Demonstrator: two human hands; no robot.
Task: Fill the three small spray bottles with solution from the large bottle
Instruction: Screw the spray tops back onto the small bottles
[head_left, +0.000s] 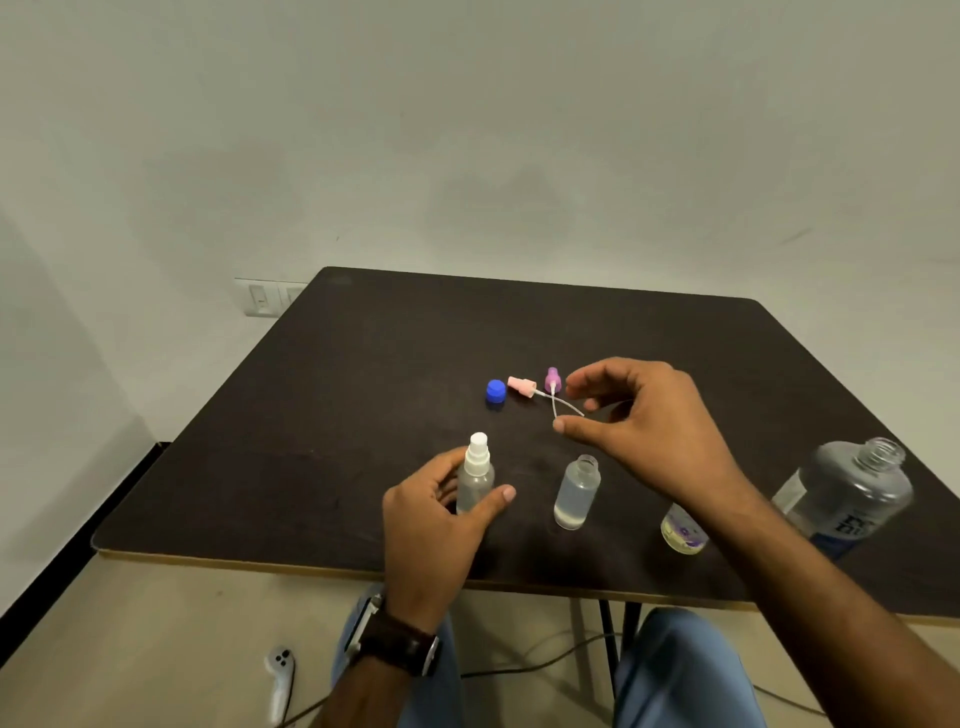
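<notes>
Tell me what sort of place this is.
Probably a plain indoor room set up for a recording, not a kitchen or lab: a bare wall with a switch plate, one dark table, and a handheld controller and cables on the floor.

Far half of desk (519, 322) bare, open room behind the caps. Mid desk crowded: blue cap (496, 391), pink sprayer (521, 386), purple sprayer (552, 378) just beside each other, their tubes crossing under my right hand (644, 415). Gap btwn capped bottle (475, 475) in my left hand (441, 514) and open bottle (576, 491) is passable. Third small bottle (683, 530) sits under my right forearm; large bottle (852, 493) blocks near-right corner. Left side of desk free.
</notes>
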